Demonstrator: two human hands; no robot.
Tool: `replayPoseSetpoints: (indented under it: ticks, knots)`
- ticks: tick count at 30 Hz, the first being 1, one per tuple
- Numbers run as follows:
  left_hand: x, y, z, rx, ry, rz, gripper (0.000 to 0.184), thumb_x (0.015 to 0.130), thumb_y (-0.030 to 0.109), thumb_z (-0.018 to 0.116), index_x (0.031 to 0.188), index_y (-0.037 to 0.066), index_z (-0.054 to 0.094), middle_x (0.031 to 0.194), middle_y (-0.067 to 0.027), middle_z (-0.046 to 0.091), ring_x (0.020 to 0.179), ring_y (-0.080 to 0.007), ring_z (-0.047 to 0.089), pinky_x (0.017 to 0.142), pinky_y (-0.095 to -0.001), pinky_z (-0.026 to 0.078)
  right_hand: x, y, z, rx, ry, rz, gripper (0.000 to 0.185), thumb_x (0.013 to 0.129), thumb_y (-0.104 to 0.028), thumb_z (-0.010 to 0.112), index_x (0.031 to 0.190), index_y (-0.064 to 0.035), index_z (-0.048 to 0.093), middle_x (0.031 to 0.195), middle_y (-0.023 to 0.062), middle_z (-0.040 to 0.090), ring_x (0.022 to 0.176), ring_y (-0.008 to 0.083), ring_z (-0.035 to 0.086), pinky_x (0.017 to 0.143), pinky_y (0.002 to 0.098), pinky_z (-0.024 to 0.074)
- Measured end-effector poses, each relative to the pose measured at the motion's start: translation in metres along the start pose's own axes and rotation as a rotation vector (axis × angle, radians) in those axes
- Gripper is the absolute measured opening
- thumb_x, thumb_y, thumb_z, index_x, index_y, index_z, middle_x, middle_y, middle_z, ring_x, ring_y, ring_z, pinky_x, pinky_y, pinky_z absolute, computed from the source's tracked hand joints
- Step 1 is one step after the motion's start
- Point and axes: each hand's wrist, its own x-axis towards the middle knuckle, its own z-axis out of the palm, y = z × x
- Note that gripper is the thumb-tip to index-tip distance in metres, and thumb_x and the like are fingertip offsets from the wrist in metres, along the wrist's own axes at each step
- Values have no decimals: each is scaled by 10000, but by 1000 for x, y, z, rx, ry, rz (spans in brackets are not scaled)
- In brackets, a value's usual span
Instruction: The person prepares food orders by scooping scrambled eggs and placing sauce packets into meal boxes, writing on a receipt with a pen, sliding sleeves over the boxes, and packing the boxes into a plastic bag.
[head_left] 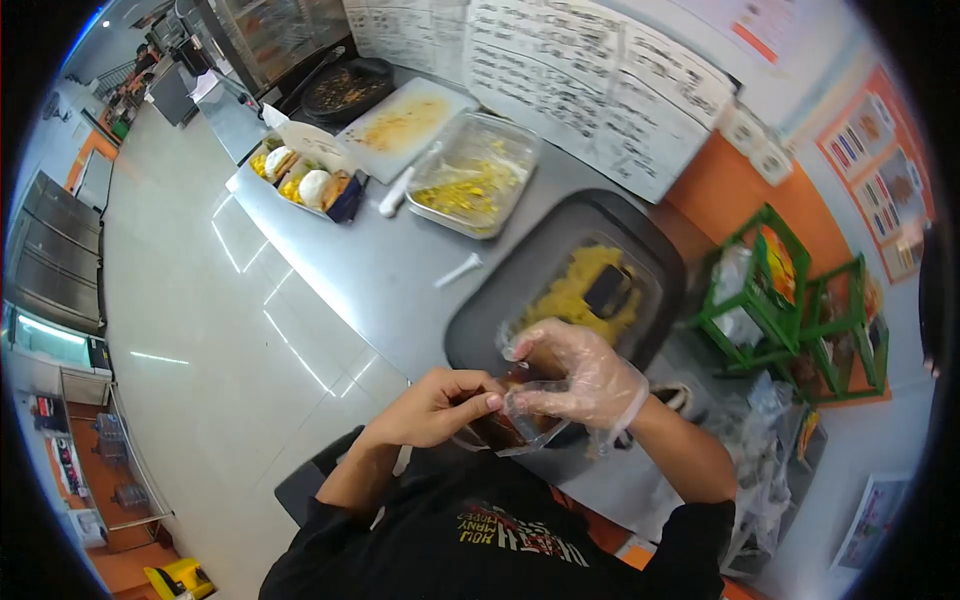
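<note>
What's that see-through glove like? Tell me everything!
The glove looks like thin, clear plastic, shiny and wrinkled. It's worn on the right hand, loose near the wrist, with skin showing through. Its fingers curl in beside the bare left hand, at a reddish-brown item too unclear to name.

A metal counter runs between glossy floor and orange-banded wall.

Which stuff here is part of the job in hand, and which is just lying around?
In the job:
bare left hand
gloved right hand
clear plastic item held between them, reddish-brown showing through, contents unclear
probably the dark tray just beyond, with yellow food

Apparently lying about:
small white utensil
clear tub
cutting board
boxed food
</note>
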Motion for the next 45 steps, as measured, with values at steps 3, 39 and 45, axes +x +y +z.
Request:
replayPoseSetpoints:
  ticks: [3, 39, 45]
  knots:
    - [12, 25, -100, 114, -51, -5, 192, 1034, 152, 603, 1027, -20, 689, 923, -27, 716, 861, -86, 626, 796, -268, 515, 76, 0, 24, 151, 134, 30, 371, 837, -84, 822, 1122, -45, 587, 1046, 57, 640, 1044, 145, 627, 959, 327, 515]
    - [342, -14, -595, 1468, -224, 410, 566, 915, 397, 662, 1348, 41, 578, 1335, -135, 563, 1266, -322, 507, 1004, -483, 422, 517, 136, 81, -473, 1214, 720, 384, 1002, -261, 547, 1292, -14, 498, 1092, 307, 623, 983, 526, 614, 850, 561, 487]
    - [318, -26, -588, 1509, -123, 401, 692, 939, 485, 604, 1415, -7, 509, 1436, -157, 482, 1369, -325, 410, 1107, -524, 315, 529, 119, 56, -569, 1297, 529, 339, 1030, -297, 520, 1230, -23, 517, 1055, 289, 638, 946, 513, 627, 828, 551, 487]
